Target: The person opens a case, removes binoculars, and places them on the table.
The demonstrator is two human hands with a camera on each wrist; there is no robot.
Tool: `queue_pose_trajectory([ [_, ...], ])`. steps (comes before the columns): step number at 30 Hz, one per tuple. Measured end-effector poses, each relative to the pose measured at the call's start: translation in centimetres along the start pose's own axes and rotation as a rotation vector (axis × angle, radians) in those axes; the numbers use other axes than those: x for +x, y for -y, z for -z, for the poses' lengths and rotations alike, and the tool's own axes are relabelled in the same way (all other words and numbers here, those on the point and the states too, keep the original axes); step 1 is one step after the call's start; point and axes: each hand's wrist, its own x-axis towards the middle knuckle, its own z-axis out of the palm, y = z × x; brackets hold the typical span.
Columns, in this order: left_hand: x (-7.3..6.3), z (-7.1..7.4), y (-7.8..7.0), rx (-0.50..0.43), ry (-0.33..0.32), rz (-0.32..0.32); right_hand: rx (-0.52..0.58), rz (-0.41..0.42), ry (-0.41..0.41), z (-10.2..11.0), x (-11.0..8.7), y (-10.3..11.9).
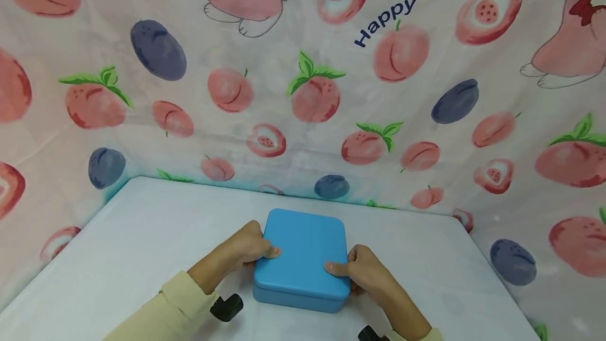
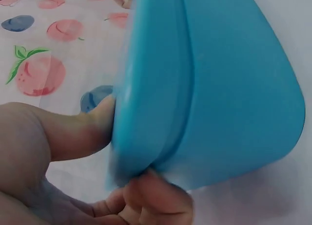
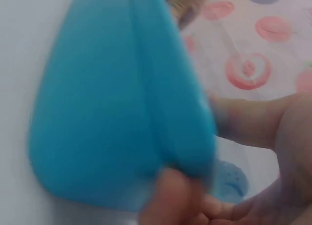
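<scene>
A blue lidded box (image 1: 303, 257) with rounded corners sits at the front middle of the white table, its lid on. My left hand (image 1: 252, 243) grips the left side, thumb on top of the lid and curled fingers at the edge; in the left wrist view those fingers (image 2: 158, 198) press at the seam under the lid's rim. On the opposite side my right hand (image 1: 364, 270) holds the box the same way, its thumb flat on the lid. The right wrist view, somewhat blurred, shows fingertips (image 3: 168, 196) at the seam below the lid (image 3: 180, 88).
The white table (image 1: 189, 214) extends around the box. Behind and beside it hangs a cloth (image 1: 293, 167) printed with peaches and dark blue fruit. Dark wrist devices (image 1: 227, 308) sit by the sleeve cuffs.
</scene>
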Motion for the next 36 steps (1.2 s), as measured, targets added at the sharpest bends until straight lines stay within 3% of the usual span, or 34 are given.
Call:
queue_pose_trajectory([
  [10,0.4,0.6,-0.2,0.010,0.047,0.013,0.008,0.019,-0.061,0.8,1.8,0.6],
  [15,0.7,0.2,-0.3,0.052,-0.035,-0.012,-0.042,0.020,-0.099,0.4,2.1,1.5],
  [20,0.5,-0.2,-0.5,0.124,-0.126,0.001,-0.111,-0.002,-0.120,0.0,2.0,2.0],
  [30,0.4,-0.7,-0.2,0.034,-0.114,-0.022,-0.015,0.042,-0.059,-0.5,2.1,0.9],
  [36,0.3,-0.5,0.3,-0.071,-0.086,-0.044,0.068,0.062,-0.055,-0.8,2.2,0.3],
])
